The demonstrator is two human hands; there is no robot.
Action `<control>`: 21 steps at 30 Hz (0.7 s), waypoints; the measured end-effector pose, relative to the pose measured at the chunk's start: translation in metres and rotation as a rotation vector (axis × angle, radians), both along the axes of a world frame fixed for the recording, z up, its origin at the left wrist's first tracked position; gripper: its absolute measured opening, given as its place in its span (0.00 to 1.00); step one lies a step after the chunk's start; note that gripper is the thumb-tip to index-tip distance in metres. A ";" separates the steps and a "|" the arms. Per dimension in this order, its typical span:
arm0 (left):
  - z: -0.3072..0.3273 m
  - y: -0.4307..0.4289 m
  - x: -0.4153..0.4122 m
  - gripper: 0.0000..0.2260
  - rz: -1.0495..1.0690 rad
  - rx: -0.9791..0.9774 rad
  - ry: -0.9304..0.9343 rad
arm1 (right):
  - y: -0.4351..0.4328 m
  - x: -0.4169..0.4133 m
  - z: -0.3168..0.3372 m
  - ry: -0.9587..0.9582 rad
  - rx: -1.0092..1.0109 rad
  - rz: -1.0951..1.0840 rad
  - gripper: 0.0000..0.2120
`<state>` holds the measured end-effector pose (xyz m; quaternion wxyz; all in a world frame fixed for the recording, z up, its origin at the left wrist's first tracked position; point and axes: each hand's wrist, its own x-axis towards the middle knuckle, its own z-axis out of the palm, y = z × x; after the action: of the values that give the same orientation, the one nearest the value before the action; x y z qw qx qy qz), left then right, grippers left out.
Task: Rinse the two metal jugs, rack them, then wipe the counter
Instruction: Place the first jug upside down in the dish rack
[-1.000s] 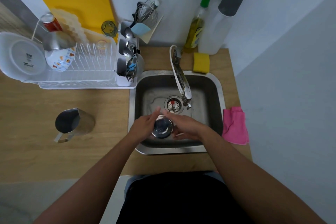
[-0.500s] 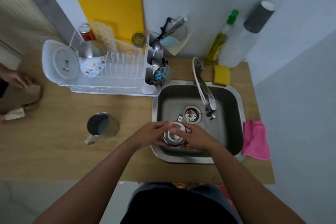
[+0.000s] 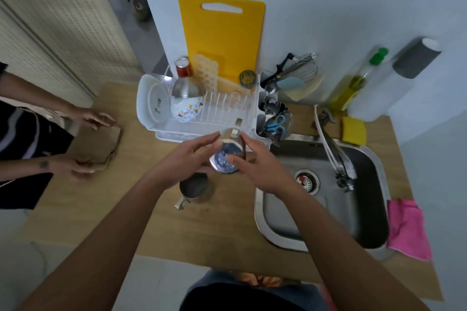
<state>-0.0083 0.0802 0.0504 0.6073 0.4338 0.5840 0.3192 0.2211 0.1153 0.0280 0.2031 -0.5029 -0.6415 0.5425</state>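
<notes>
The left hand (image 3: 188, 159) and the right hand (image 3: 255, 161) are raised together over the wooden counter (image 3: 141, 222), just in front of the white dish rack (image 3: 202, 118), and between them they grasp a metal jug (image 3: 226, 159). The left hand's fingers (image 3: 204, 140) stretch along the jug's left side, and the right hand's fingers (image 3: 246, 142) curl round its right side, with the thumb laid over the round face that looks up at the camera. The jug sits directly between the two palms, touching both. Its long axis runs roughly along the line of sight, so only one circular end and a short strip of wall show; whether that end is the base or the mouth cannot be told for certain through the blur. A bent metal strip, which looks like its handle, sticks out on the far side towards the rack.

The second jug (image 3: 194, 188) stands upright on the counter just below the left wrist, its open mouth facing up and its handle pointing down-left towards the near edge. It is touched by neither hand.

To the right lies the steel sink (image 3: 326, 232), with the tap (image 3: 336, 156) reaching over it. A pink cloth (image 3: 406, 228) lies beside the sink's right rim, and a yellow sponge (image 3: 353, 131) rests behind it. At the left edge another person's hands (image 3: 83, 166) rest on a brown bag.
</notes>
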 end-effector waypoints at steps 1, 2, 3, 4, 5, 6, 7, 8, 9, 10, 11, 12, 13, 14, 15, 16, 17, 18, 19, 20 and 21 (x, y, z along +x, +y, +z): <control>0.001 0.006 -0.005 0.32 0.021 0.043 0.013 | 0.006 -0.007 0.001 -0.006 0.025 -0.027 0.42; 0.003 0.012 -0.009 0.33 0.043 0.078 0.025 | 0.012 -0.015 0.002 -0.009 0.053 -0.054 0.41; 0.003 0.018 -0.011 0.33 0.055 0.103 0.038 | 0.018 -0.019 0.000 -0.019 0.072 -0.086 0.41; 0.001 0.024 -0.012 0.33 0.072 0.123 0.055 | 0.022 -0.024 0.003 -0.016 0.093 -0.118 0.41; 0.001 0.031 -0.011 0.32 0.083 0.137 0.073 | 0.029 -0.029 -0.002 -0.024 0.097 -0.145 0.41; 0.000 0.039 -0.010 0.30 0.093 0.152 0.080 | 0.034 -0.033 -0.003 -0.019 0.102 -0.172 0.41; 0.000 0.047 -0.007 0.27 0.101 0.161 0.069 | 0.040 -0.036 -0.004 -0.018 0.104 -0.192 0.40; -0.001 0.054 -0.004 0.25 0.102 0.162 0.055 | 0.045 -0.037 -0.006 -0.025 0.097 -0.211 0.39; -0.003 0.060 -0.002 0.23 0.100 0.162 0.050 | 0.052 -0.039 -0.009 -0.041 0.092 -0.218 0.36; -0.006 0.067 0.000 0.22 0.095 0.155 0.043 | 0.058 -0.041 -0.008 -0.062 0.085 -0.225 0.32; -0.009 0.073 0.001 0.21 0.085 0.148 0.043 | 0.064 -0.042 -0.010 -0.093 0.085 -0.223 0.29; -0.013 0.078 0.002 0.19 0.070 0.142 0.047 | 0.070 -0.043 -0.011 -0.121 0.081 -0.227 0.25; -0.016 0.083 0.003 0.18 0.058 0.132 0.058 | 0.075 -0.044 -0.012 -0.139 0.061 -0.229 0.23; -0.019 0.087 0.003 0.17 0.058 0.118 0.070 | 0.079 -0.046 -0.012 -0.153 0.033 -0.235 0.21; -0.022 0.091 0.003 0.17 0.063 0.102 0.080 | 0.083 -0.047 -0.014 -0.173 0.018 -0.238 0.20; -0.026 0.096 0.003 0.16 0.067 0.087 0.091 | 0.087 -0.049 -0.014 -0.196 0.006 -0.240 0.20; -0.029 0.101 0.003 0.16 0.071 0.072 0.108 | 0.091 -0.050 -0.014 -0.233 -0.005 -0.238 0.20; -0.032 0.105 0.003 0.16 0.072 0.053 0.125 | 0.096 -0.052 -0.017 -0.272 -0.015 -0.235 0.21; -0.036 0.109 0.003 0.16 0.067 0.032 0.142 | 0.101 -0.054 -0.020 -0.310 -0.019 -0.231 0.22; -0.039 0.113 0.003 0.16 0.066 0.015 0.156 | 0.105 -0.055 -0.023 -0.340 -0.027 -0.224 0.23; -0.043 0.116 0.004 0.16 0.071 -0.001 0.166 | 0.110 -0.056 -0.028 -0.368 -0.035 -0.225 0.24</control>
<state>-0.0046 0.1965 0.0074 0.5452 0.4376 0.6476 0.3032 0.1654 0.2254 0.0000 0.1332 -0.6653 -0.5981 0.4265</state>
